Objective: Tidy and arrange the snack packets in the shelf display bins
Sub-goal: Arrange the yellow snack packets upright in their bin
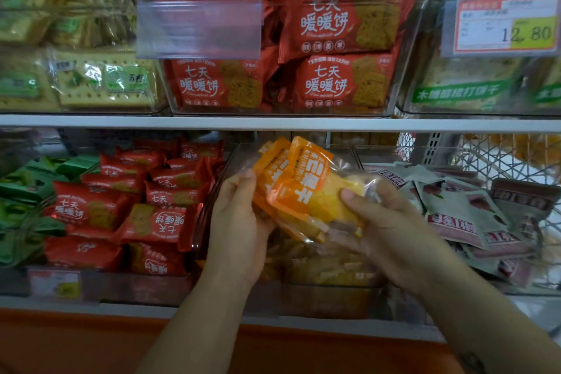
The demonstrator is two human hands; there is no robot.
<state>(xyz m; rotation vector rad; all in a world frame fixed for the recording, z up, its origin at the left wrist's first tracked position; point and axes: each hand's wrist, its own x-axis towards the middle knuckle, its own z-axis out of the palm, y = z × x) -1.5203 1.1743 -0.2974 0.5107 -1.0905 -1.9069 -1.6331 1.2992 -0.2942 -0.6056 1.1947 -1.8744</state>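
Both hands are holding a small stack of orange packets just above the middle clear bin on the lower shelf. The left hand is gripping the stack's left edge, thumb pressed on the front of the packets, grip clamped on them. The right hand is clamping the stack's clear lower-right end, thumb on top and fingers underneath. The stack is sitting tilted, orange printed ends pointing up and back toward the white shelf rail above the bin.

Inside the middle clear bin, below the hands, more packets of what looks like the same snack are lying loosely, though that part is blurred and hard to read. Left of the bin, red packets are piling in a neighbouring bin, with green packets further left. Right of the bin, grey packets are lying scattered flat. Above the bin, beyond the rail, larger red packets are standing in an upper bin.

Step in hand, as a judgement: squaring up a handful of orange packets before setting them back. Next move probably calls for lowering the stack into the middle clear bin, printed faces forward, edges aligned, without snagging the bin's front wall or spilling into the grey packets beside it.
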